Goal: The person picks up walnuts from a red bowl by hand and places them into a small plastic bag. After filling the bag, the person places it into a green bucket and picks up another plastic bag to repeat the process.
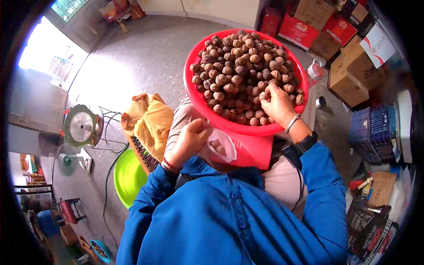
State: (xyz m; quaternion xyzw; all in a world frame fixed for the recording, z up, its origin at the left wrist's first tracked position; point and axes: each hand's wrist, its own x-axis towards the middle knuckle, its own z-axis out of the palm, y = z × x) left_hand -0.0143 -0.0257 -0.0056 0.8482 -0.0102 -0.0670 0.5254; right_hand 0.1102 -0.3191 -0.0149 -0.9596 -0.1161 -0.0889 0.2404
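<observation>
I log: right hand (277, 104) pinching walnuts (240, 66) in red basin (194, 95); left hand (191, 140) closed on plastic bag (222, 147), contents possibly nuts.

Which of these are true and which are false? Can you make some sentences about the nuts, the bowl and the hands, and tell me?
1. The red basin is full of brown nuts. True.
2. The right hand is in the nuts in the basin. True.
3. The left hand is inside the basin too. False: it is outside, at the mouth of a small clear plastic bag.
4. The person wears a yellow shirt. False: the sleeves are blue.
5. A green basin sits on the floor beside the person. True.
</observation>
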